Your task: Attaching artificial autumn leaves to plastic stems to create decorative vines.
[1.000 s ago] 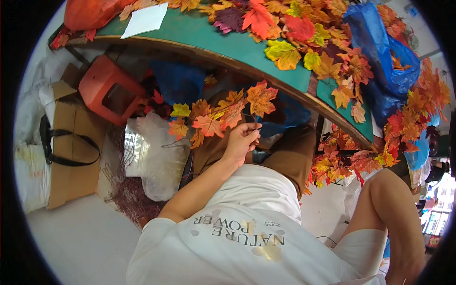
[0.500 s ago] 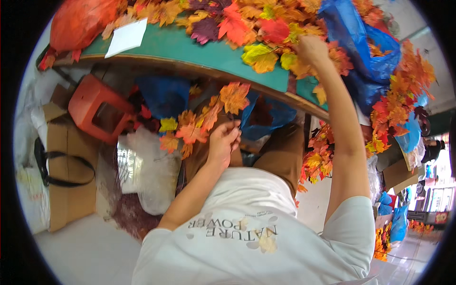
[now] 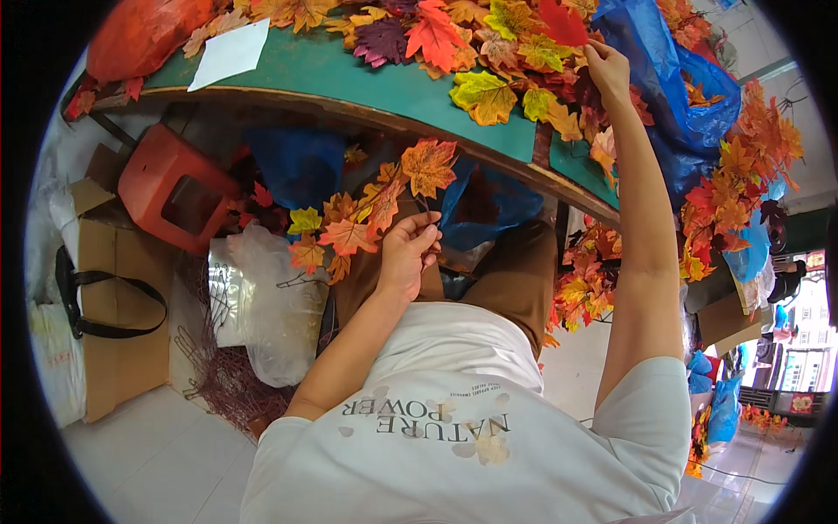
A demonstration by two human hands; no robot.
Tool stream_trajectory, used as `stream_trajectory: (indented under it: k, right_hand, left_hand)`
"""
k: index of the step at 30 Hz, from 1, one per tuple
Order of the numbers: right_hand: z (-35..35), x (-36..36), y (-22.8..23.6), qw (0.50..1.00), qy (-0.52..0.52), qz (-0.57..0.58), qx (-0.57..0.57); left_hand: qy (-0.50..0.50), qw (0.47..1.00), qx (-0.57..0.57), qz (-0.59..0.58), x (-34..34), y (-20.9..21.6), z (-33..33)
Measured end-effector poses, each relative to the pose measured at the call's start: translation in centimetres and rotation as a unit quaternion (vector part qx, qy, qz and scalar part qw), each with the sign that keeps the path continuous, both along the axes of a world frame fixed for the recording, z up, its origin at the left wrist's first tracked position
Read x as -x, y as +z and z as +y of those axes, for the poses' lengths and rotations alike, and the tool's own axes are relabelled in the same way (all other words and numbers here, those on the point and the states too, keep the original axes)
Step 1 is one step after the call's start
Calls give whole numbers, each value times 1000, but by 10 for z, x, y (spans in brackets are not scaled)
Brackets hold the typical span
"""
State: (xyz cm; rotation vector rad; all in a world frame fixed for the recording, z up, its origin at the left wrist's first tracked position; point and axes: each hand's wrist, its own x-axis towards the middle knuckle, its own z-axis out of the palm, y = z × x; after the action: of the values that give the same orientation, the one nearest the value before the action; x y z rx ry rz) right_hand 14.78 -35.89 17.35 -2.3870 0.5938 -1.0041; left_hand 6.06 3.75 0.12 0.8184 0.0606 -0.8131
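My left hand (image 3: 408, 259) is closed, fingertips pinched on the dark stem of an artificial maple leaf garland (image 3: 347, 234). Its orange leaves, with one yellow-green leaf among them, hang to the left above my lap. Up at the table, my right arm is stretched out and my right hand (image 3: 608, 74) pinches the edge of a red artificial leaf (image 3: 563, 23). That leaf lies over a heap of loose orange, yellow, red and purple leaves (image 3: 502, 52). A yellow leaf (image 3: 483, 98) rests near the table's front edge.
The green tabletop (image 3: 340, 77) carries a white paper (image 3: 231, 54) and a red bag (image 3: 144, 39). A blue plastic bag (image 3: 672, 96) stands right of my right hand. Below are an orange stool (image 3: 175, 188), a cardboard box (image 3: 122, 306) and wire stems (image 3: 231, 380).
My right hand has drawn up and slightly right from the leaf heap and now has a red leaf at its fingertips. My left hand keeps the garland in nearly the same place.
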Motion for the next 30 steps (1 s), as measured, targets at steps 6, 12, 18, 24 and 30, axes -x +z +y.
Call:
stream_trajectory:
  k: [6, 12, 18, 24, 30]
  right_hand:
    - [-38, 30, 25, 988, 26, 63, 142]
    - [-27, 69, 86, 969, 51, -223, -95]
    - [-13, 73, 103, 978, -7, -206, 24]
    - [104, 119, 23, 865, 196, -285, -365]
    - [248, 145, -110, 798, 203, -67, -563]
  left_hand:
    - [-4, 1000, -5, 26, 12, -13, -3]
    - [-10, 1000, 1, 14, 28, -5, 6]
    - [39, 999, -20, 22, 21, 1, 8]
    - [48, 998, 14, -35, 7, 19, 3]
    - [50, 996, 55, -41, 13, 8, 1]
